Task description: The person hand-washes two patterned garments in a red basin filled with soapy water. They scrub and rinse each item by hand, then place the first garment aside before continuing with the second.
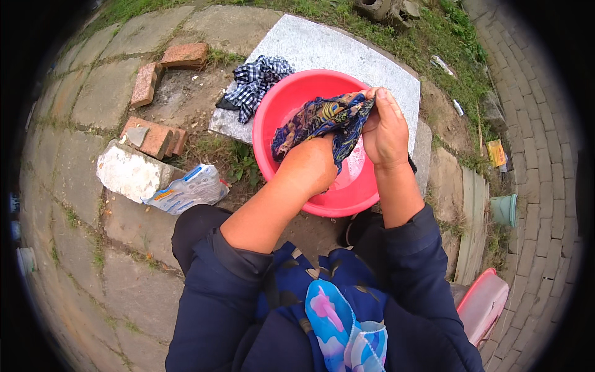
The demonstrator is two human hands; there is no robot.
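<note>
Over a pink plastic basin, a dark patterned cloth in blue, orange and black hangs bunched between my hands. My right hand pinches its upper right corner between thumb and fingers, near the basin's right rim. Lower down, my left hand is closed on the cloth's folds; its fingers are partly hidden by the fabric. Some shallow, cloudy water shows at the bottom of the basin. Beside the left rim lies a crumpled black-and-white checked cloth, on the stone slab under the basin.
The pale stone slab carries the basin. Left of it are red bricks, a white-faced block and a printed plastic bag. To the right stand a green bucket and a tilted pink tub, near a paved path.
</note>
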